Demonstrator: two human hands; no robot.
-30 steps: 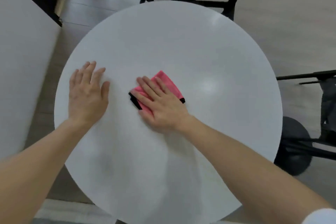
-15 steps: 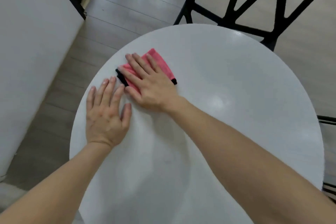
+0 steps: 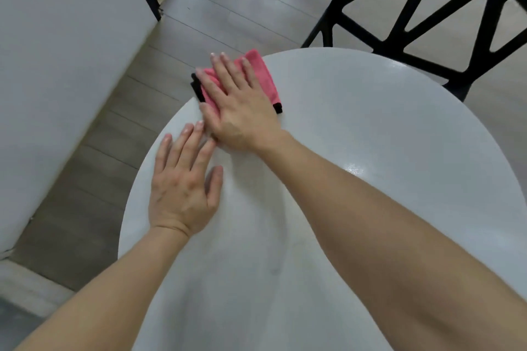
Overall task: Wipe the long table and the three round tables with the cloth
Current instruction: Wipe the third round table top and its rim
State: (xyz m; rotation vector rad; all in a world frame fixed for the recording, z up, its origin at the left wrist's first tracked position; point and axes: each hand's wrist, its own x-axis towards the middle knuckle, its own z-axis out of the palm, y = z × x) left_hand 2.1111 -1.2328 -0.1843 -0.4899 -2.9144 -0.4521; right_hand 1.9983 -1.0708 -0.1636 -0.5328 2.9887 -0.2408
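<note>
My left hand [image 3: 182, 188] flat on round table [image 3: 385, 179], fingers spread, gripping nothing. Right hand [image 3: 239, 111] just beyond, fingers apart, pressing folded pink fuzzy cloth [image 3: 263, 80] at glossy white table's far-left rim. Black lattice chair [image 3: 433, 17] behind, pale plank floor [image 3: 228, 8].

The cloth [image 3: 263, 77] is lying at the round table's [image 3: 370, 128] far left edge, under the right hand [image 3: 239, 105]. The left hand [image 3: 182, 182] is resting nearer, just beside it. A chair [image 3: 427, 28] is standing behind the table.
</note>
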